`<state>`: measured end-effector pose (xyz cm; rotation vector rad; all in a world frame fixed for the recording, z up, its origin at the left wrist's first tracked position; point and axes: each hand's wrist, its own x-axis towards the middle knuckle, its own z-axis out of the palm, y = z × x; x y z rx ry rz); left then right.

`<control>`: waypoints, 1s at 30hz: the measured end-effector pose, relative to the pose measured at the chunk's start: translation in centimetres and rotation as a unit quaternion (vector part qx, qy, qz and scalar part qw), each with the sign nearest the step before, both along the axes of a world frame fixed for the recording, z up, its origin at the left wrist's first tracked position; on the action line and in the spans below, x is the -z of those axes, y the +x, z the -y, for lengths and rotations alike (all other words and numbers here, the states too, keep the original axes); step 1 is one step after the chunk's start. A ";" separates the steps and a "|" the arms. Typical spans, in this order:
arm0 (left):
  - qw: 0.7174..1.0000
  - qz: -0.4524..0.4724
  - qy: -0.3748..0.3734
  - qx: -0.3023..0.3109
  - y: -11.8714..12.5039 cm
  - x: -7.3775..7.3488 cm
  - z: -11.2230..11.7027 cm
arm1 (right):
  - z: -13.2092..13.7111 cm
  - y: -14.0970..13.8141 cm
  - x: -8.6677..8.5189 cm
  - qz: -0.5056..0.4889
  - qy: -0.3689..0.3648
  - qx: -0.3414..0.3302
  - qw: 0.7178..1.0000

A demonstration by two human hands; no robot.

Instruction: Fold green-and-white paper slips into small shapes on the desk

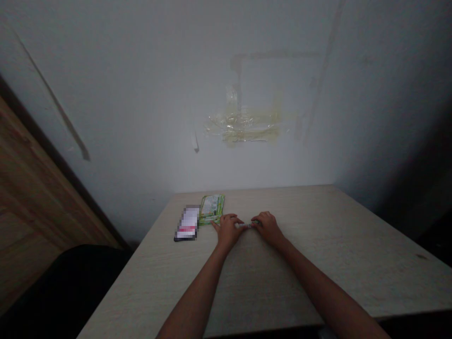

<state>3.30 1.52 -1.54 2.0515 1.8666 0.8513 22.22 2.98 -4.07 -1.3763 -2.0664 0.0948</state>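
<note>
Between my two hands, close to the table top, lies a slim whitish stick with dark markings (245,226), perhaps a marker; its exact kind is too small to make out. My left hand (229,230) is closed on its left end with thumb and fingertips. At the other end, the fingers of my right hand (267,228) are pinched around it. A green and white printed packet (212,207) lies just behind my left hand, whose outer fingers reach its near edge. Both of the stick's ends are partly hidden by fingers.
A phone (188,223) with a blurred screen lies left of the packet on the light wooden table (318,263). Behind the table stands a pale wall (148,117) with clear tape (243,127) stuck on it. A dark rounded shape (70,287) stands at lower left.
</note>
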 end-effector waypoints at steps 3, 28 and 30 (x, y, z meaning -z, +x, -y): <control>1.000 0.002 -0.004 -0.007 0.1 0.0 0.0 | 0.0 -0.1 -0.2 -0.001 -0.008 0.003 1.000; 1.000 -0.010 -0.004 -0.022 0.6 0.1 -0.3 | -0.8 -0.7 -0.1 -0.040 -0.008 0.068 0.997; 1.000 -0.014 -0.002 -0.023 0.7 0.2 -0.3 | -0.9 -0.7 -0.1 -0.043 -0.009 0.068 0.997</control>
